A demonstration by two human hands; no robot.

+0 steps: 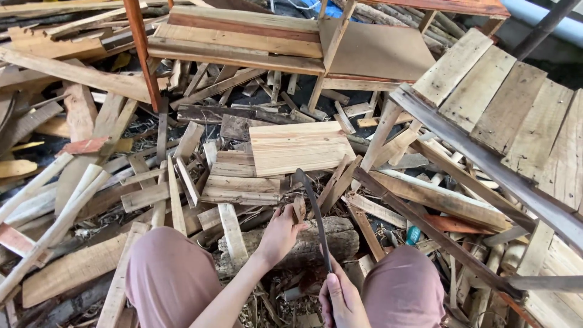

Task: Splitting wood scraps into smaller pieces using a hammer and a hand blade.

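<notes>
Head view, looking down between the person's knees in dusty-pink trousers: the left hand (280, 234) stands a small, short offcut of pale brown wood (299, 208) upright on a thick, rough-barked grey log (303, 243) that lies crosswise in front of the feet. The fingers close round the offcut's lower part, pinching it against the log's top, with the upper end showing above the hand. The right hand (341, 300) is curled in a full fist round the handle of a long, dark, slightly curved metal blade (314, 209), a machete-like chopper, whose tip reaches up and left, past the offcut and over the pale planks behind.

The offcut looks dry, light and stiff, rough-sawn rather than slippery; it probably splits readily along the grain and may carry splinters. A hold low on its sides, away from the top end, seems the sensible place, since that keeps the fingers clear of the edge. Being small and narrow, it would likely tip if let go, so the pinch is what steadies it. The blade looks heavy toward the front, rigid and sharp; the handle at the bottom is the only safe grip. The log appears heavy and stable as a block.

All around lies a deep litter of wooden slats, boards and shavings (182, 182), with a slatted wooden pallet panel (504, 109) leaning on the right and a stack of long planks (243, 36) at the top.
</notes>
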